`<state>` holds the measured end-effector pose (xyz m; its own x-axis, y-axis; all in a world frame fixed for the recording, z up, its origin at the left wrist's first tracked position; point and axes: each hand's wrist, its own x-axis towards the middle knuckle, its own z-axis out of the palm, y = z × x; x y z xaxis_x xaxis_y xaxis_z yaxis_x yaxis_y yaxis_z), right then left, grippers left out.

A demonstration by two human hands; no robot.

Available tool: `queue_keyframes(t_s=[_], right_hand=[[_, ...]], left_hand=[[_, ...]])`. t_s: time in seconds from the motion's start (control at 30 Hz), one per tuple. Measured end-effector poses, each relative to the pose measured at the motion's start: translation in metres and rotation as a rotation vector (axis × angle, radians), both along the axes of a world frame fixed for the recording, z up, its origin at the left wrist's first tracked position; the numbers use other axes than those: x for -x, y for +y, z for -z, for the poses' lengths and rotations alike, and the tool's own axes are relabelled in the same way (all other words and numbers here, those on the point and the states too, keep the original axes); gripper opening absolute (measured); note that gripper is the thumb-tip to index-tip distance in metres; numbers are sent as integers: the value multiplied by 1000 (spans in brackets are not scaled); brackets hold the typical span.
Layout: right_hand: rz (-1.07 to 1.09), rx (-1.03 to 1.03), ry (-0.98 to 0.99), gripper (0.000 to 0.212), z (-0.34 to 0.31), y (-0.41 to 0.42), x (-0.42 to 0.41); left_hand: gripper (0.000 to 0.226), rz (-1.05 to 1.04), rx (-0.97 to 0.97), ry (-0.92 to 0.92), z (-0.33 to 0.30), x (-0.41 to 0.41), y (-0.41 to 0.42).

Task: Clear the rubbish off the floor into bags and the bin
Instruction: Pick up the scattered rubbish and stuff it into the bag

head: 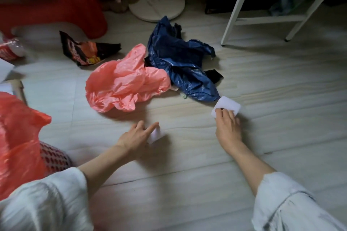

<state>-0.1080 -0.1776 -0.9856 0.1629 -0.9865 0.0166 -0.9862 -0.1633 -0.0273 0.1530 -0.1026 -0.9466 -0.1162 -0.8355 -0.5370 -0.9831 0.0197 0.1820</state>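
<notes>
- Floor (187, 184): pink bag (124, 82) at centre, crumpled, mouth contents not visible. Blue bag (180, 58) touching it at 2 o'clock.
- Snack wrapper (84, 52) at 10 o'clock of pink bag, near red stool (75, 2). Fan base (157, 3) at 12, white frame (242, 18) at 1–2.
- Red bag (16, 137) at 8 o'clock, contents hidden.
- Left hand (136, 136) low over floor, fingers pinching small white scrap (156, 135).
- Right hand (228, 127) reaches forward, fingertips gripping white paper (228, 106) just beside blue bag's tip.
</notes>
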Motion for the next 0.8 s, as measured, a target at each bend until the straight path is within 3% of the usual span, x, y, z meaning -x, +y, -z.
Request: queue_keyframes(t_s=[0.13, 0.33, 0.57, 0.67, 0.8], right_hand=[[-116, 37, 11, 51, -29, 17, -18], [-329, 133, -140, 50, -116, 42, -75], [-637, 229, -234, 41, -221, 89, -165], [-764, 252, -378, 34, -246, 121, -210], [-919, 219, -407, 35, -253, 169, -268]], left_hand=[[68, 32, 40, 23, -35, -6, 2], [65, 29, 268, 35, -125, -36, 12], [55, -380, 604, 318, -221, -107, 80], [48, -454, 666, 206, -222, -149, 138], [47, -500, 659, 4, -217, -195, 204]])
